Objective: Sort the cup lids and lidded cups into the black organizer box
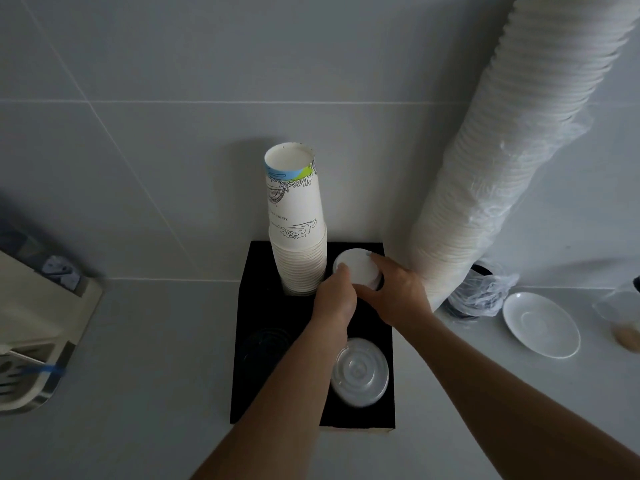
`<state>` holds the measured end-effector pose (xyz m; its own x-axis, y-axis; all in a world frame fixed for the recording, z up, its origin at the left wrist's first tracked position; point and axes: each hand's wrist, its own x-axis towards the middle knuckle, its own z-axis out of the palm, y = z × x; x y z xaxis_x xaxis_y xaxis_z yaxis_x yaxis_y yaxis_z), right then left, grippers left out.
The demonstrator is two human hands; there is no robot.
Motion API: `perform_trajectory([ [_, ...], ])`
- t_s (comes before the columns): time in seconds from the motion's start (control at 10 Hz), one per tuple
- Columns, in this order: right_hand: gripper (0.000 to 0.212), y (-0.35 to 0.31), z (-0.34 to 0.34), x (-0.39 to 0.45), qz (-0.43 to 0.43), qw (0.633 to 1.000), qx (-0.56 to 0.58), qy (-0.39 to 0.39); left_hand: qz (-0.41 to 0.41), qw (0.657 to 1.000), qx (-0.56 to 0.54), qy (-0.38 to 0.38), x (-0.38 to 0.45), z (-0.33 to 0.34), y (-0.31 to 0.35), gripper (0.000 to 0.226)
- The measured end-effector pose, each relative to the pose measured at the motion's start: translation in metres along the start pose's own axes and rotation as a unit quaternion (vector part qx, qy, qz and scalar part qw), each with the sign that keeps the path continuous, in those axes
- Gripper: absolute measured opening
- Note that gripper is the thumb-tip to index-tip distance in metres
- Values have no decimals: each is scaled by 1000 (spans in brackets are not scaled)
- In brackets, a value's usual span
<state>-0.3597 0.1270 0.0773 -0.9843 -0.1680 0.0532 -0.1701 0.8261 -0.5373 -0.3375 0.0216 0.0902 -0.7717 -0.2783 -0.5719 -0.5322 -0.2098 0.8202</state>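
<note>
The black organizer box [375, 415] stands against the tiled wall. A stack of upturned printed paper cups [296, 216] rises from its back left hole. A stack of white lids [356, 266] sits over the back right hole, and my left hand [337, 296] and my right hand [398, 292] grip it from either side with curled fingers. Clear plastic lids [360, 370] fill the front right hole. Dark lids [265, 344] lie in the front left hole, hard to make out.
A tall leaning stack of white lids [502, 161] in a torn plastic sleeve stands right of the box. A white saucer [540, 323] lies on the counter further right. A beige machine with a metal drip tray [31, 344] is at the left.
</note>
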Motion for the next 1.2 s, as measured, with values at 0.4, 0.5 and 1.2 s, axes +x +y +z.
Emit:
perform_trajectory([
  [0.4,72,4,-2,8,-8,999,9,-52,-41,993,-107,-24,0,-6,-8,36],
  [0.5,72,3,-3,7,1,998,7,-67,-40,990,-130,-30,-4,-6,-4,39],
  [1.2,25,-16,-61,-43,150,910,383,-45,7,972,-205,-112,-82,-67,9,36],
])
